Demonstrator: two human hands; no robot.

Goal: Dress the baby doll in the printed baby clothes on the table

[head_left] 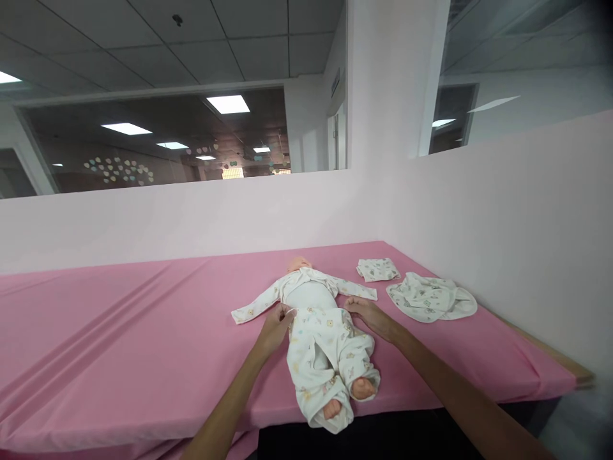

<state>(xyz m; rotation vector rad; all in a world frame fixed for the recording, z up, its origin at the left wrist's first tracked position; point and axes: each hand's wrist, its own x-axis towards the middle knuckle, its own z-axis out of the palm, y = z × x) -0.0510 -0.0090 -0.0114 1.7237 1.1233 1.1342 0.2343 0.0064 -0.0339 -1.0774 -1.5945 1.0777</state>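
Observation:
A baby doll lies on its back, its head toward the wall and its bare feet at the table's near edge. It wears a white patterned long-sleeved top, pushed up over a plain white middle. White patterned baby pants cover its legs and reach the waist. My left hand is closed on the left side of the pants' waistband, and my right hand pinches the right side. The doll's hands do not show at the sleeve ends.
A pink cloth covers the table. Right of the doll lie a folded patterned cloth and a loosely bunched patterned cloth. White walls with windows stand behind and to the right.

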